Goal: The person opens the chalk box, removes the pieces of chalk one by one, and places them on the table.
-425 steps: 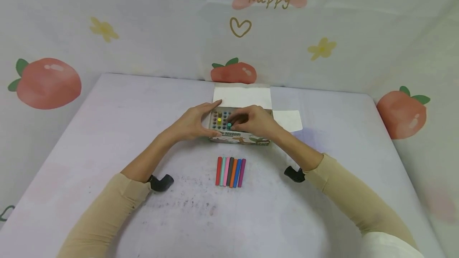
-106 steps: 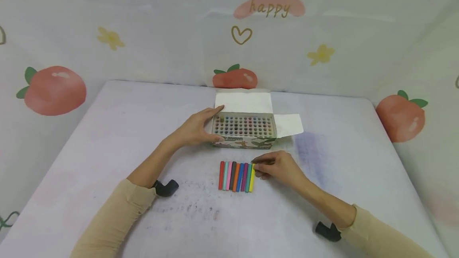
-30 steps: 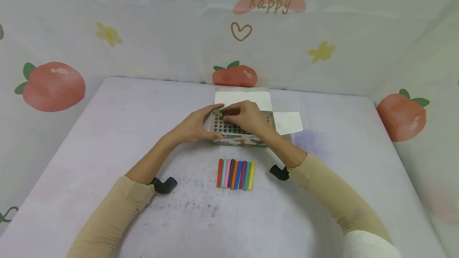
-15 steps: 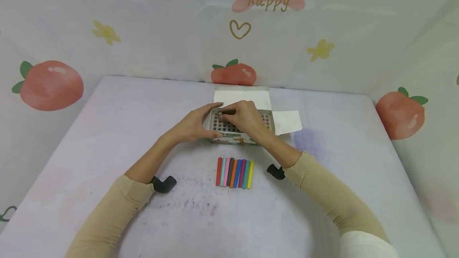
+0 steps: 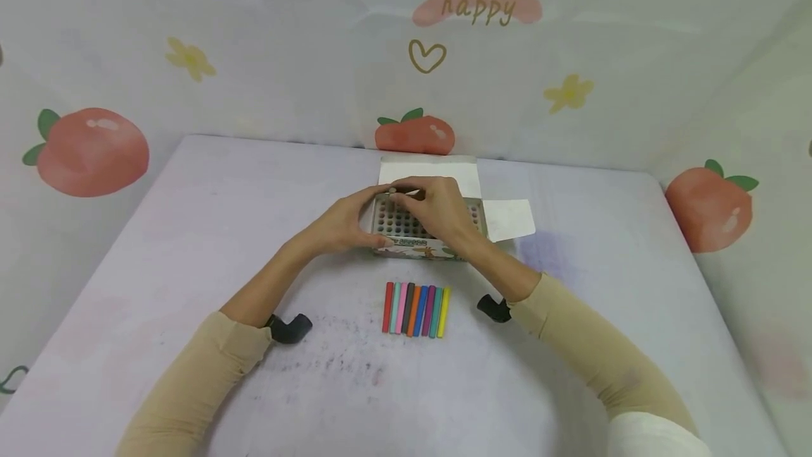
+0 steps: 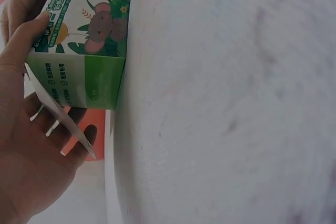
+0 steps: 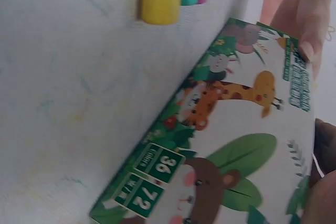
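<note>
In the head view an opened chalk box with a grid of holes stands on the table. My left hand holds its left end, thumb at the front and fingers toward the back. My right hand reaches over the box and pinches the top of a dull-coloured chalk stick at the back left holes; its lower part is hard to see. Animal pictures cover the box front in the right wrist view. A side flap stands before my left fingers in the left wrist view.
Nearer me lies a side-by-side row of coloured chalk sticks, red at the left end, yellow at the right. The box's white lid leans back, and a white flap sticks out right. Coloured smudges mark the table.
A teal and a yellow chalk stick have joined the row's right end. My right hand has returned to the box and, lately, moved slightly up and back with the dull stick. My left hand stays.
</note>
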A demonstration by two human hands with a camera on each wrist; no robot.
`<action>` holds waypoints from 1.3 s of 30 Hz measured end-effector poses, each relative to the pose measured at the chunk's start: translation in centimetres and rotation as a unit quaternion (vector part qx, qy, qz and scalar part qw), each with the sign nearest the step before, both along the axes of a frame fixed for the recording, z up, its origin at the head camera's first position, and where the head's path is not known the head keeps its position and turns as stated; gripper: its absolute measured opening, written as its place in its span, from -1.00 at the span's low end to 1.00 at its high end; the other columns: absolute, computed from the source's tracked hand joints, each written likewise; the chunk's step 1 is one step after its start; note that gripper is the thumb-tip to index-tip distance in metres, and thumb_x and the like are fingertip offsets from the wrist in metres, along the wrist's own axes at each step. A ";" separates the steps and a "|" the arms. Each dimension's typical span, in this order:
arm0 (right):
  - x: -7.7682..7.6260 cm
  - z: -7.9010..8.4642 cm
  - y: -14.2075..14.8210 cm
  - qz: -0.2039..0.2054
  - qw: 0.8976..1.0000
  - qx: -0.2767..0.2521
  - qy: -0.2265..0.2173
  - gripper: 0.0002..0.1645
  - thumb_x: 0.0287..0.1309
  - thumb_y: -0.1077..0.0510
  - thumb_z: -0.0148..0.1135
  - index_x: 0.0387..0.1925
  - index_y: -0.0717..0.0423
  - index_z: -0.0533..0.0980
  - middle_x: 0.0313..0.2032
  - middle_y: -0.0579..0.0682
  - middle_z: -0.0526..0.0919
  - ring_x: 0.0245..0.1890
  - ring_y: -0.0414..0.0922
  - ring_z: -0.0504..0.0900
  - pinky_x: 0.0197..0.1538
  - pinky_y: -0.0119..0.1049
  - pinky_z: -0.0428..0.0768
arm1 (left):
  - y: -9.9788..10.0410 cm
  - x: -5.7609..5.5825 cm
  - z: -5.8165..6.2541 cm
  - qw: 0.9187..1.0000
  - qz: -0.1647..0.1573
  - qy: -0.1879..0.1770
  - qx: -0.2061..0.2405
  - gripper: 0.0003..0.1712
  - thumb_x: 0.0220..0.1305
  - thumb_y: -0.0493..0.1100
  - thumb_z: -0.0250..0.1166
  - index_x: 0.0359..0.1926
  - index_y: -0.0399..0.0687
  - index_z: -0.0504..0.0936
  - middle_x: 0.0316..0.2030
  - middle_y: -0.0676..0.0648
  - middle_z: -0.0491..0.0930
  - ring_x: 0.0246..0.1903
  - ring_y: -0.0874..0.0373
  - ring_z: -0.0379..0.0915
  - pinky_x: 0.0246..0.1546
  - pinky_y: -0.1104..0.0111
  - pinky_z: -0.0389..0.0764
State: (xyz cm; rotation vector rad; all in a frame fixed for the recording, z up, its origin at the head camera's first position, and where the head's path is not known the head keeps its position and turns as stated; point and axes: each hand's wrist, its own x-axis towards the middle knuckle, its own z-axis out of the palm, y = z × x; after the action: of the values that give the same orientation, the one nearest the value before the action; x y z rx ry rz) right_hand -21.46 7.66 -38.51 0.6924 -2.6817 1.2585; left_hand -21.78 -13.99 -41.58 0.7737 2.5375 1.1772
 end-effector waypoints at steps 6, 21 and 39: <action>0.6 1.2 0.6 -0.001 0.999 -0.029 0.029 -0.73 0.26 0.08 0.35 -0.04 0.04 0.71 -0.15 -0.10 0.76 -0.29 -0.22 0.70 -0.23 -0.33 0.62 | 0.0 -0.1 -0.1 1.000 -0.003 0.008 -0.004 0.13 0.00 0.07 0.56 0.52 0.05 0.16 0.35 -0.09 0.33 0.17 0.01 0.31 0.23 0.02 0.30; 2.6 2.6 3.2 0.005 0.996 -0.083 0.023 -0.74 0.25 0.13 0.36 -0.05 0.12 0.70 -0.25 -0.07 0.76 -0.36 -0.13 0.71 -0.26 -0.24 0.62 | 0.1 -0.4 0.1 1.000 -0.012 0.010 -0.004 0.15 -0.02 0.06 0.58 0.54 0.10 0.15 0.29 -0.09 0.39 0.14 0.02 0.31 0.23 0.01 0.29; 6.2 2.1 6.6 -0.017 0.991 -0.111 -0.073 -0.71 0.26 0.18 0.34 -0.01 0.17 0.67 -0.26 0.04 0.74 -0.36 0.01 0.71 -0.31 -0.26 0.65 | 0.0 -0.2 0.1 1.000 -0.016 0.018 -0.004 0.18 -0.04 0.13 0.59 0.54 0.13 0.15 0.41 -0.07 0.28 0.40 0.02 0.13 0.37 -0.01 0.15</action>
State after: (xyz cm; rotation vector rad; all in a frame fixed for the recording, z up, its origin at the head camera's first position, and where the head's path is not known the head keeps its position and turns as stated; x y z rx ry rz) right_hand -15.21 14.28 -36.39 0.5438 -2.5933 1.6247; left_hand -21.97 -14.03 -41.44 0.8368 2.5469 1.1516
